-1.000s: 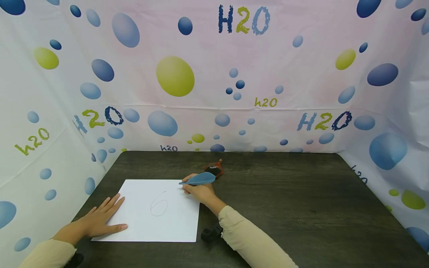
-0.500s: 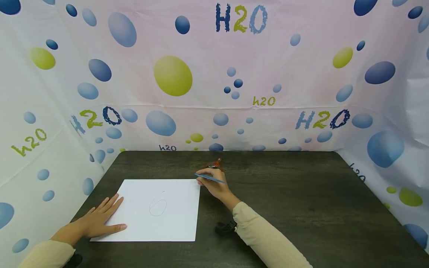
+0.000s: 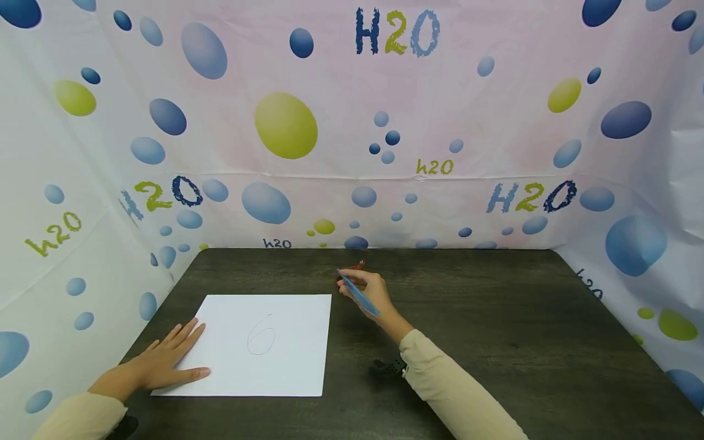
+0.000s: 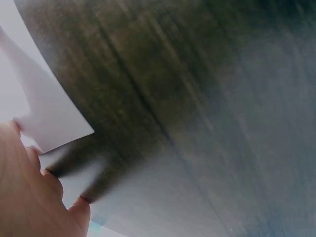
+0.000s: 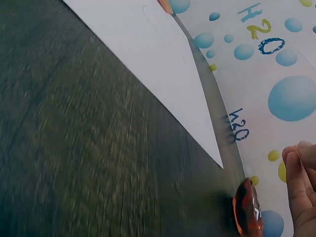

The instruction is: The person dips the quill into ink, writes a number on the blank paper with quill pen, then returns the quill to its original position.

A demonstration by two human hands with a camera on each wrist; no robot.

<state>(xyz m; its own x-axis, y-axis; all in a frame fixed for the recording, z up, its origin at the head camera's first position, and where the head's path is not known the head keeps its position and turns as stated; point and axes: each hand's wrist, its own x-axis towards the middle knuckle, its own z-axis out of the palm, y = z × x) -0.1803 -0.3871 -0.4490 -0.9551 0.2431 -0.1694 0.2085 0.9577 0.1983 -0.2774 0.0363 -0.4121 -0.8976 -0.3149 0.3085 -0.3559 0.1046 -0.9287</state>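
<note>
A white sheet of paper (image 3: pixel 297 354) lies on the dark table, with a thin-lined figure like a 6 (image 3: pixel 261 339) drawn on it. My left hand (image 3: pixel 159 360) rests flat on its left edge, fingers spread. Beyond the sheet's far right corner, my right hand (image 3: pixel 371 293) pinches a blue feather quill (image 3: pixel 360 296), raised over the table. Just behind these fingers stands a small reddish-orange and dark glassy pot (image 5: pixel 248 210), mostly hidden by the hand in the head view. The quill's tip cannot be made out.
The dark wood-grain table (image 3: pixel 495 330) extends far to the right of the sheet. A white curtain (image 3: pixel 467 110) with blue and green dots and H2O lettering hangs behind and along both sides. Dark straps with cameras sit at both wrists.
My right hand has moved off the paper, rightward and away toward the small pot, with the feather quill turning in its grip. The left hand stays in place on the paper.
</note>
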